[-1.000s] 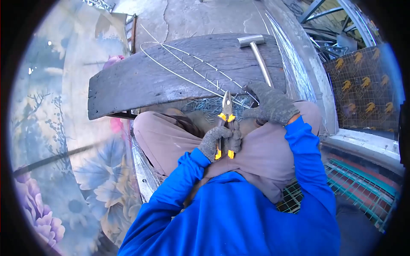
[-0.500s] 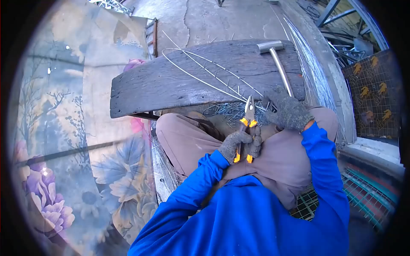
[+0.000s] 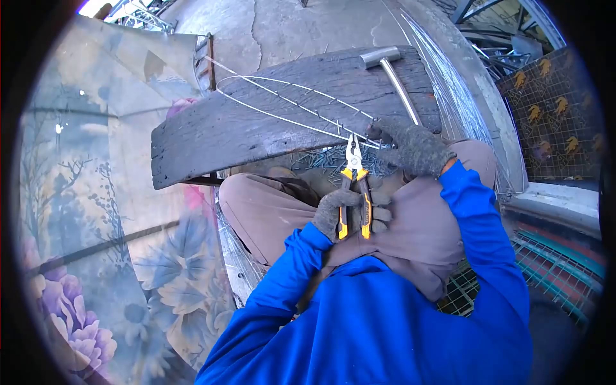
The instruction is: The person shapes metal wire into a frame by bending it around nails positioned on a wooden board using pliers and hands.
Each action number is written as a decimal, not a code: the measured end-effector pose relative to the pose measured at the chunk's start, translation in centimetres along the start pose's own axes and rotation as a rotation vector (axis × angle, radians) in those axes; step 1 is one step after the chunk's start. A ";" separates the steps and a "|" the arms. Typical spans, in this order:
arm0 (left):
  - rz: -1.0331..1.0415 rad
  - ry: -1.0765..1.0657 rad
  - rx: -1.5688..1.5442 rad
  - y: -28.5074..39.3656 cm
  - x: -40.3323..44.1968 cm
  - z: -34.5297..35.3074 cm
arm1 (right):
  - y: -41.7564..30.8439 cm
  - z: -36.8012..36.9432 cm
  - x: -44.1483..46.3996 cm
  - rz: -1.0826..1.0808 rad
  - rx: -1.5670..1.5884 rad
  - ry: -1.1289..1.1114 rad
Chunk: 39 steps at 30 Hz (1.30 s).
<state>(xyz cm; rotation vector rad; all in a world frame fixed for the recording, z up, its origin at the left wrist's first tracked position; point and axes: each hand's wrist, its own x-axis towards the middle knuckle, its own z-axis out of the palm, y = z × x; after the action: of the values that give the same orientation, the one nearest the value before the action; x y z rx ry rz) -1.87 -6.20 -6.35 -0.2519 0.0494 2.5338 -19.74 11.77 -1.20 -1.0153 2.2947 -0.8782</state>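
My left hand (image 3: 330, 210), in a grey work glove, is closed around the handles of a pair of pliers (image 3: 366, 206) with black and yellow grips. The pliers point away from me, and their slightly parted jaws are at the ends of a bent wire (image 3: 282, 111). Whether the jaws touch the wire is unclear. My gloved right hand (image 3: 420, 151) pinches the wire ends just right of the jaws. From there the wire runs up and left in a long narrow loop over a dark wooden bench (image 3: 199, 138), with short stubs along one strand.
A metal hammer (image 3: 399, 86) lies on the bench's right part. Many short metal pieces (image 3: 327, 160) are heaped below its near edge. Long wires (image 3: 443, 83) lie along the right. A flowered sheet (image 3: 141, 256) covers the left; a wire grid (image 3: 545, 276) is at lower right.
The view has shifted, so the bench appears further left. The pliers have turned to show their flat face, with handles spread wider. My right hand has moved in to the wire ends.
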 end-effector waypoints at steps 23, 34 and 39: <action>-0.164 -0.106 -0.127 0.7 0.0 1.5 | -1.6 -1.8 -0.3 -0.022 -0.073 -0.039; -0.150 -0.115 -0.073 0.5 -0.1 1.4 | -1.9 -2.1 -0.4 -0.038 -0.138 -0.065; -0.133 -0.169 -0.078 0.8 -0.1 1.2 | -1.2 -1.5 -0.3 -0.127 -0.109 0.044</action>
<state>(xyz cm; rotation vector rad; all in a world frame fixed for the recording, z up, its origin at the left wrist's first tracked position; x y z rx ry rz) -2.42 -6.80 -5.19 -0.0685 -0.1277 2.4174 -19.95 11.90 0.71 -1.2119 2.3579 -0.8404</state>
